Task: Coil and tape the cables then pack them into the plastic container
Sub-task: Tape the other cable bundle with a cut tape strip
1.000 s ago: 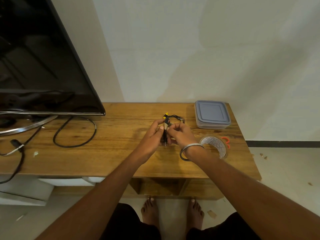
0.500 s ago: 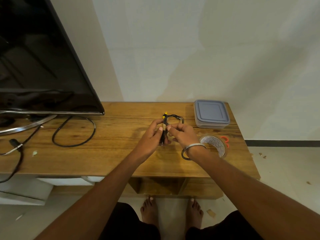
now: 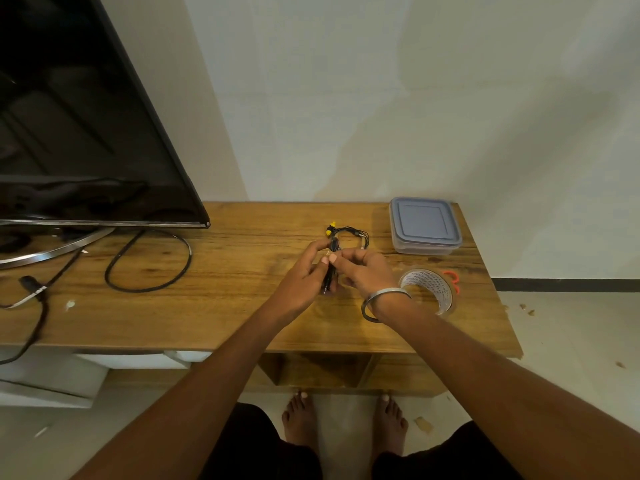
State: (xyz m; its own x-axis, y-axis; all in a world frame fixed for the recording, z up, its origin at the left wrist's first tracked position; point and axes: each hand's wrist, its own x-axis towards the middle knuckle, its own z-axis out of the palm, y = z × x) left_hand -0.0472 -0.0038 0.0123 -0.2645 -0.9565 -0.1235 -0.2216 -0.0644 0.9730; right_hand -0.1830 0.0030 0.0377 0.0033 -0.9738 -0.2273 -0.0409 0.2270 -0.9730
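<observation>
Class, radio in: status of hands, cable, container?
Left hand and right hand both grip cable bundle. Container lidded. Tape roll beside right wrist.

1 head-worn wide-angle view looks forward and down over a wooden table (image 3: 242, 306) against a wall (image 3: 381, 98).

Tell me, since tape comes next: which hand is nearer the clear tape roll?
Right. The right hand is just beside the clear tape roll; the left hand is farther, beyond it.

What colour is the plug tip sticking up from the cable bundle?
Yellow, on the cable bundle; it shows best in the head view, just above the hands.
</observation>
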